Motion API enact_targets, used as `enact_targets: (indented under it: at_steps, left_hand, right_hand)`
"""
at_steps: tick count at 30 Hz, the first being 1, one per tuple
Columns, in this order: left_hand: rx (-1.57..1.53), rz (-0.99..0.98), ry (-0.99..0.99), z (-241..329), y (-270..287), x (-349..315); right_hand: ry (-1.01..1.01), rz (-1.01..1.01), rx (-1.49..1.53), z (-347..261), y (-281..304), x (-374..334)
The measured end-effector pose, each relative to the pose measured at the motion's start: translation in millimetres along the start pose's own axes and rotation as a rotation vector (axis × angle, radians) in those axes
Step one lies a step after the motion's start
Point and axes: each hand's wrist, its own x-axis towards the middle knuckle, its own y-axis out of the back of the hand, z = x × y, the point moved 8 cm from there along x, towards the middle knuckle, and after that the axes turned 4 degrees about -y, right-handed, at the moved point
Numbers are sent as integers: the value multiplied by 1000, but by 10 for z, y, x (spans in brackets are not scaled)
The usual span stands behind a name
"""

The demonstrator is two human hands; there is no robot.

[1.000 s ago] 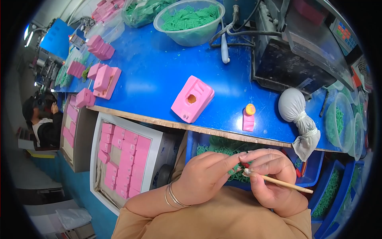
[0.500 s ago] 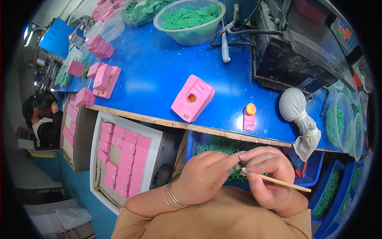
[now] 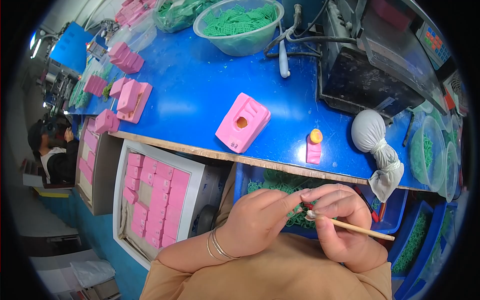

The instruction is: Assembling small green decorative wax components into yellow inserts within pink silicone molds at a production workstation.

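My right hand grips a thin wooden stick with a whitish tip, slanting down to the right. My left hand, bracelets at its wrist, has its fingers pressed together, their tips meeting my right fingertips. Between the two hands shows a small dark red bit, mostly hidden; what my left fingers hold cannot be made out. Below the hands lies a blue drawer with green wax-like pieces. Ahead on the blue table sit a pink block with a round hole and a small pink piece with a yellow top.
A tied white cloth bag rests right of the small pink piece. Behind it stands a dark machine. A clear bowl of green pieces is at the back. Left, a white-framed tray carries pink blocks. Another person is far left.
The wooden stick and its whitish tip have shifted slightly right, with my right thumb moving along. My left hand looks the same.
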Motion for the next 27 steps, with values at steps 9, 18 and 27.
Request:
enact_targets:
  at_steps: [9,18,27]
  left_hand:
    - [-5,-4,8,-9,-3,-4]
    - [0,-7,21,-16,-3,-5]
    - [-8,-18,16,-18,-10,-1]
  right_hand:
    - [56,-23,-87,-58,-17,31]
    - [24,-11,-18,-9,-5,4]
    - [79,-29,-83,-65,-22,18]
